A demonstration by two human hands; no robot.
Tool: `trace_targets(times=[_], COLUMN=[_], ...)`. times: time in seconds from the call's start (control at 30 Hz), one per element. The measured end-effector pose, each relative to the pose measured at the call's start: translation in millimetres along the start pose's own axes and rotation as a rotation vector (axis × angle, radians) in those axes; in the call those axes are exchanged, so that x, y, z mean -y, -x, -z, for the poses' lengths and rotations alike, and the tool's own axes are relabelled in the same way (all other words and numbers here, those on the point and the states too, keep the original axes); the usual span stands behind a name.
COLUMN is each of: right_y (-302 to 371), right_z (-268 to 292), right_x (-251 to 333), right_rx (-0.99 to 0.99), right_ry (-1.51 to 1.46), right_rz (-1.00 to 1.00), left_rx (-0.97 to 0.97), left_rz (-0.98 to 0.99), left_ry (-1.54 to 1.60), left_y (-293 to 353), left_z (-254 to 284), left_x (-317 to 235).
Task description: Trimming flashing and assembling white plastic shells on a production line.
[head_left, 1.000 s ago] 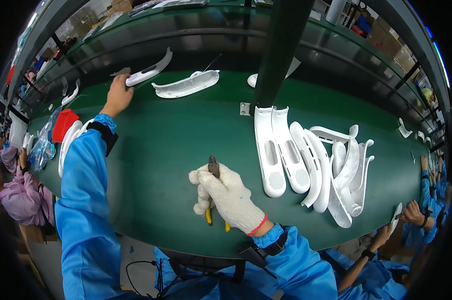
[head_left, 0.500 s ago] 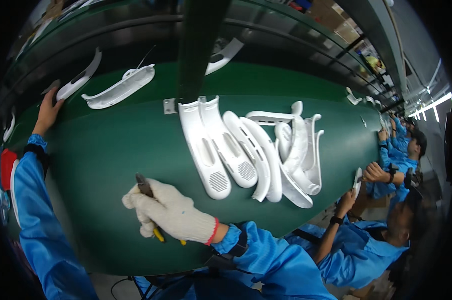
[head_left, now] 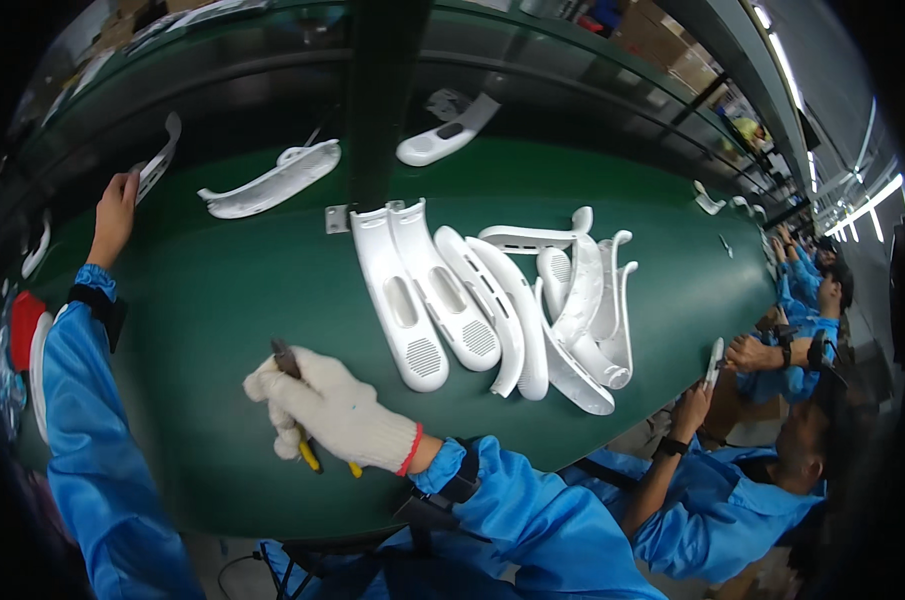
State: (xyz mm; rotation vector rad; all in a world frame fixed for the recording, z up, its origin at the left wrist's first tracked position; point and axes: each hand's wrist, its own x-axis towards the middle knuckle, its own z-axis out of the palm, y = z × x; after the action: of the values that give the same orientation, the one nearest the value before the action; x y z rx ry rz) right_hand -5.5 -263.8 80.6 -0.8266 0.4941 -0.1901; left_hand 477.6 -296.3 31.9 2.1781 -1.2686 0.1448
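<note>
At the far left, my left hand [head_left: 116, 215] is bare and closed on one end of a white curved plastic shell [head_left: 158, 165] at the back of the bench. My right hand [head_left: 334, 408], in a white knitted glove with a red cuff, grips a pair of pliers [head_left: 287, 358]. Their dark jaws stick out past the thumb, and the yellow handle ends show below the palm. Right of the glove lie several white curved plastic shells [head_left: 400, 300], some with round perforated patches, partly overlapping one another. Another shell [head_left: 272, 184] rests hollow side up along the back strip.
A dark green post [head_left: 370, 150] rises from the back of the green bench [head_left: 242, 290], with one more shell [head_left: 434, 145] beside it. Red and white parts [head_left: 24, 335] sit at the left edge. A co-worker [head_left: 687, 500] holding a white part sits close on my right.
My left hand has closed on the white shell and lifted or turned it a little. The right hand keeps its hold on the pliers. The whole view has shifted slightly.
</note>
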Motion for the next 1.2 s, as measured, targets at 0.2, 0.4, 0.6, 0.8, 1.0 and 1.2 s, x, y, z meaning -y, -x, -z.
trace_targets(times=[0.2, 0.4, 0.6, 0.8, 1.0, 1.2], right_y=[5, 4, 3, 16, 56, 72], right_z=[-7, -6, -8, -6, -16, -59], right_x=[1, -2, -4, -13, -28, -29], right_rx=[-0.021, -0.151, -0.174, -0.243, -0.314, -0.351], right_ry=[0.098, 0.060, -0.008, -0.058, -0.058, 0.141], right_rz=[0.043, 0.149, 0.170, 0.230, 0.269, 0.504], left_rx=[-0.009, 0.368, 0.874, 0.607, 0.459, 0.392], left_rz=[0.410, 0.491, 0.160, -0.353, -0.489, -0.352], left_ry=[0.429, 0.649, 0.501, 0.187, 0.061, 0.200], left_y=[48, 169, 271, 294, 312, 316], left_z=[108, 188, 152, 95, 80, 83], left_x=[-45, -68, -125, -212, -233, -214])
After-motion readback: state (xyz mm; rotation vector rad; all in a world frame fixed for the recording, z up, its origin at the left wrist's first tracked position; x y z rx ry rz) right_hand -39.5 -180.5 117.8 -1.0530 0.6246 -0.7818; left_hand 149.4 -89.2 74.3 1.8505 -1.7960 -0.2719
